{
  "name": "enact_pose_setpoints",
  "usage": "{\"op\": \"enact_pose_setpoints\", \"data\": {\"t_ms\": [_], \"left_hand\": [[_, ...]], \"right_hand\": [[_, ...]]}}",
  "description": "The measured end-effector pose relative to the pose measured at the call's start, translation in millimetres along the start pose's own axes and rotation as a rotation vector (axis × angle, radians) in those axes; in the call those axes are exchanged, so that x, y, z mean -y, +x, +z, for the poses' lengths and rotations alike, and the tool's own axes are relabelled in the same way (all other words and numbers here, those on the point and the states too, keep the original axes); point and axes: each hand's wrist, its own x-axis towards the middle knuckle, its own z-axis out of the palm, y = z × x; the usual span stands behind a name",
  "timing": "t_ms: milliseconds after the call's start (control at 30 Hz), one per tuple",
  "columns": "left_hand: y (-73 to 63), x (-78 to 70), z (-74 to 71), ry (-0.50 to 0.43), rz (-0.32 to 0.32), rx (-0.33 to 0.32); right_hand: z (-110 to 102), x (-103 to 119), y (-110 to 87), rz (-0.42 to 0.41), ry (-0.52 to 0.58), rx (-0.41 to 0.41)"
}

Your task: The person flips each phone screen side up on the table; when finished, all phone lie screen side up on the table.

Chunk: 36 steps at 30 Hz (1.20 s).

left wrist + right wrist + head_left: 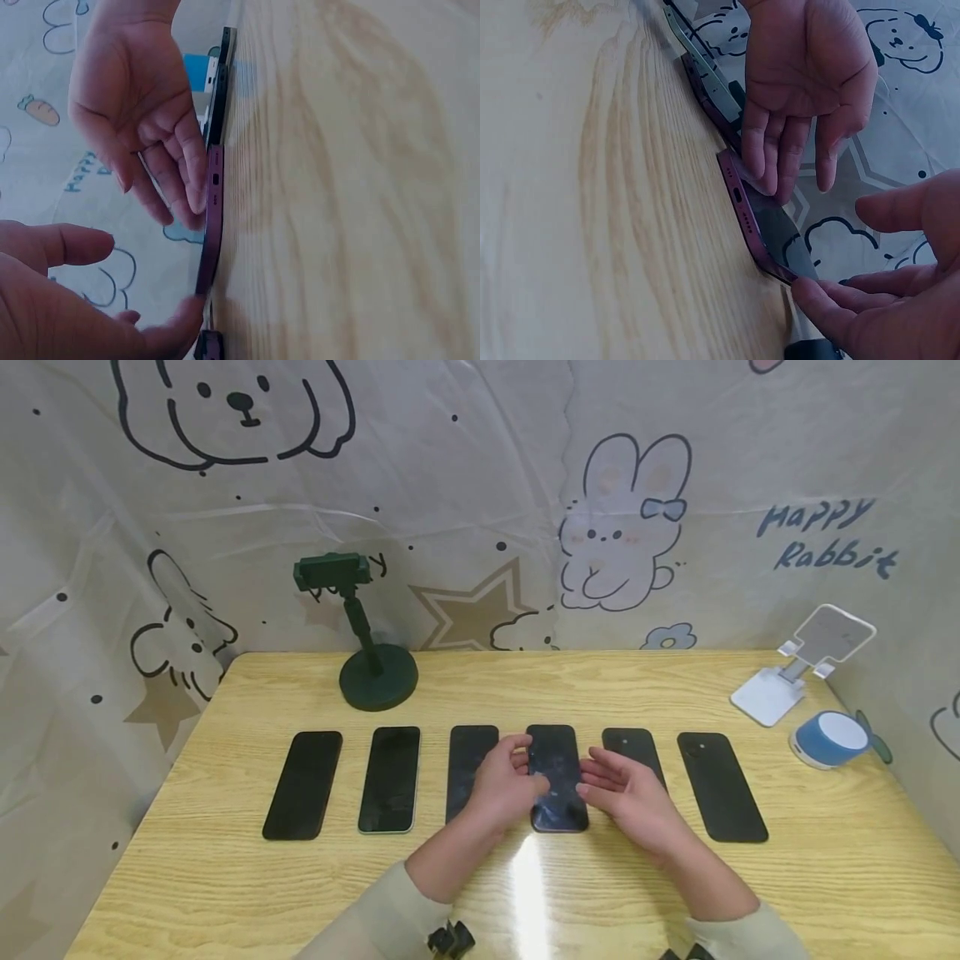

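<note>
A smartphone (pixel 558 802) with a dark, smudged screen lies face up on the wooden table, between my two hands. Its purple edge (pixel 214 187) with the charging port shows in both wrist views. My left hand (pixel 504 787) is at its left side, with loosely bent fingers and fingertips right at the edge. On the opposite side is my right hand (pixel 633 797), palm turned inward, fingertips close to the phone's right edge. Neither hand grips it. The left hand partly covers another dark phone (pixel 465 764); the right hand overlaps a black phone (pixel 632 743) lying back up.
Further left lie two phones, one black (pixel 303 785) and one with a pale rim (pixel 389 779). A black phone (pixel 722 785) lies far right. Behind stand a dark green stand (pixel 378 677), a white folding phone holder (pixel 768 695) and a blue-and-white cylinder (pixel 828 739).
</note>
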Motion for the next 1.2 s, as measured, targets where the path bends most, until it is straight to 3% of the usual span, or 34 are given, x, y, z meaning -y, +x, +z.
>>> {"op": "enact_pose_setpoints", "data": {"t_ms": [200, 333, 467, 667, 867, 1067, 1200], "left_hand": [[-6.8, -3.2, 8.5, 0.039, 0.078, -0.023], [-9.7, -8.7, 23.3, 0.014, 0.109, 0.014], [-10.1, -15.9, 44.9, -0.038, 0.07, 0.088], [-4.9, -21.2, 76.9, -0.046, -0.004, 0.104], [-3.6, -22.2, 99.3, -0.039, -0.044, 0.034], [-1.1, -22.6, 112.5, -0.163, -0.058, -0.105], [2.0, -19.0, 114.3, -0.21, -0.061, -0.156]], "right_hand": [[-18, 2, -5.7, -0.023, -0.121, -0.061], [-41, -1, -12.6, -0.027, -0.204, -0.126], [-60, -7, -17.8, -0.016, -0.296, -0.17], [-74, -15, -20.9, 0.016, -0.36, -0.155], [-73, -15, -21.6, 0.028, -0.382, -0.151], [-70, -12, -16.0, 0.069, -0.397, -0.154], [-68, -14, -13.7, 0.102, -0.343, -0.161]]}}
